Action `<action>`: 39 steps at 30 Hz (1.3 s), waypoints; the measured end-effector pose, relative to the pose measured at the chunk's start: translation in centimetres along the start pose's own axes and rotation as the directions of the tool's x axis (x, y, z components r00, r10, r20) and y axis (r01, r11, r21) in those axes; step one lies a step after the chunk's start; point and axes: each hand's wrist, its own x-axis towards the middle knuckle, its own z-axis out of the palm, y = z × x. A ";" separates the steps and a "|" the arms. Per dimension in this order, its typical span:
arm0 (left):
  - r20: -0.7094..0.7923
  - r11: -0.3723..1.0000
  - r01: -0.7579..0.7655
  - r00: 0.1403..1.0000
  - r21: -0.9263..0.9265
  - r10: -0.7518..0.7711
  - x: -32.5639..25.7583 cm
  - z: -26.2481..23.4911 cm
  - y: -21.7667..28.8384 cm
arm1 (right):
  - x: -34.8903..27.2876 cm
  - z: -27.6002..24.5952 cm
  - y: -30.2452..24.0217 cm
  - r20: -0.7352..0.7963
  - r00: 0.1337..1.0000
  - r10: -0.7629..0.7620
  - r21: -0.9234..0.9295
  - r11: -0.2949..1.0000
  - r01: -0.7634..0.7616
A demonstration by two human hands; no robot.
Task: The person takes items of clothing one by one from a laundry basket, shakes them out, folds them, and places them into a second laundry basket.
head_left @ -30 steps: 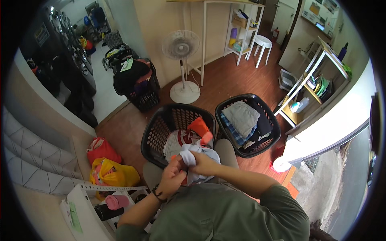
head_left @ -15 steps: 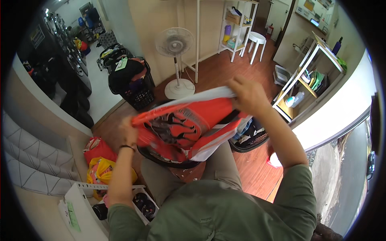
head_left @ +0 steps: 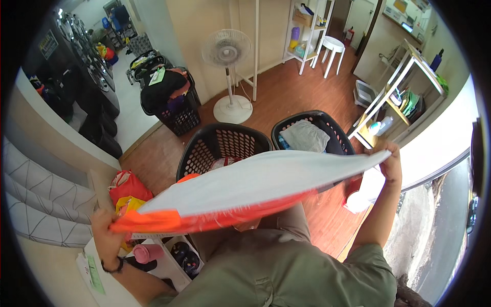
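Observation:
A red, orange and white cloth garment (head_left: 255,176), smeared by motion, is stretched wide across my lap. My left hand (head_left: 105,231) grips its orange end, low on the left. At the right, my right hand (head_left: 386,158) is closed on the white end, held higher. Beyond the cloth stand two black laundry baskets. The left basket (head_left: 197,148) has some cloth low inside it. In the right basket (head_left: 335,120) lie a grey cloth (head_left: 305,136) and dark clothes. The cloth hides the near parts of both baskets.
A pedestal fan (head_left: 227,71) and a full laundry basket (head_left: 176,115) stand by the wall. Red bag (head_left: 128,190) and yellow bag (head_left: 132,204) sit at left, near a white drawer unit with a pink cup (head_left: 148,253). Shelves (head_left: 404,110) and a white stool (head_left: 333,46) are at right.
My hands have moved far apart, left hand down and leftward, right hand rightward and down. The garment, bunched with its printed side showing before, is now stretched, and both baskets show more.

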 end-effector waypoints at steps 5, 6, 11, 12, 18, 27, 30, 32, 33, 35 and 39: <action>-0.054 0.337 -0.078 0.995 -0.938 0.079 -4.2 3.0 -1.5 | -2.5 1.3 2.0 0.243 0.961 -0.132 0.671 0.738 -0.068; -0.033 -0.207 -0.003 0.989 -0.978 0.143 -4.2 4.6 -2.7 | -2.3 0.2 4.3 0.239 0.967 -0.085 0.672 0.733 -0.102; 0.068 0.181 0.098 0.984 -0.979 -0.163 -0.4 15.6 -11.3 | 2.7 6.6 12.9 0.163 0.778 0.606 0.637 0.537 -0.552; 0.320 -0.111 0.303 0.925 -0.947 -0.206 1.0 17.8 -9.7 | 2.3 9.8 12.1 0.063 0.659 0.750 0.495 0.550 -0.673; 0.873 -0.027 0.895 0.427 -0.445 -0.235 -2.5 27.4 -11.3 | -4.5 10.3 21.5 0.361 0.353 0.863 -0.287 0.464 -0.838; 0.787 -0.126 0.820 0.476 -0.559 -0.392 -8.4 27.0 -16.6 | -4.3 9.3 19.9 0.348 0.238 0.907 -0.380 0.368 -0.848; 0.684 -0.167 0.702 0.564 -0.692 -0.462 -4.0 28.7 -12.1 | -3.2 6.5 19.6 0.293 0.390 0.873 -0.155 0.446 -0.882; 0.685 0.002 0.787 0.539 -0.617 -0.490 -2.7 29.8 -11.1 | -1.5 6.8 19.9 0.332 0.438 0.835 0.066 0.443 -0.894; 0.681 0.169 0.845 0.513 -0.507 -0.523 -2.5 30.4 -11.0 | -0.6 7.6 19.3 0.311 0.451 0.837 0.055 0.458 -0.887; 0.619 0.260 0.803 0.584 -0.536 -0.525 -2.3 32.9 -10.9 | -0.1 8.3 19.4 0.263 0.465 0.846 -0.009 0.484 -0.875; 0.749 0.176 0.857 0.510 -0.484 -0.424 -3.4 35.0 -13.1 | -1.6 9.4 20.4 0.422 0.352 0.835 -0.244 0.478 -0.844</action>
